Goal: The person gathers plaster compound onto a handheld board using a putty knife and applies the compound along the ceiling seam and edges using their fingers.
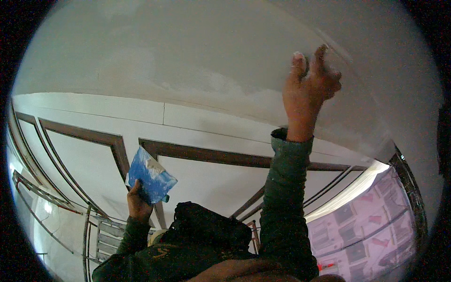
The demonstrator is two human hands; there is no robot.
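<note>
My right hand point(312, 89) is raised to the grey plastered ceiling point(188, 42) at the upper right. Its fingers are closed round a putty knife point(334, 45), of which little more than a pale, straight blade edge shows; the handle is mostly hidden by the hand. White smears mark the thumb. Lower on the left, my left hand point(139, 203) grips a blue plastering board point(150, 176) from below, thumb on its face. Off-white putty sticks to the board's surface, which is tilted. The board is well apart from the ceiling.
A pale wall with dark brown door or window frames point(202, 154) runs behind my arms. Metal scaffold bars point(89, 239) stand at the lower left. A pink patterned curtain point(366, 225) hangs at the lower right. Lighter putty patches point(211, 82) show on the ceiling.
</note>
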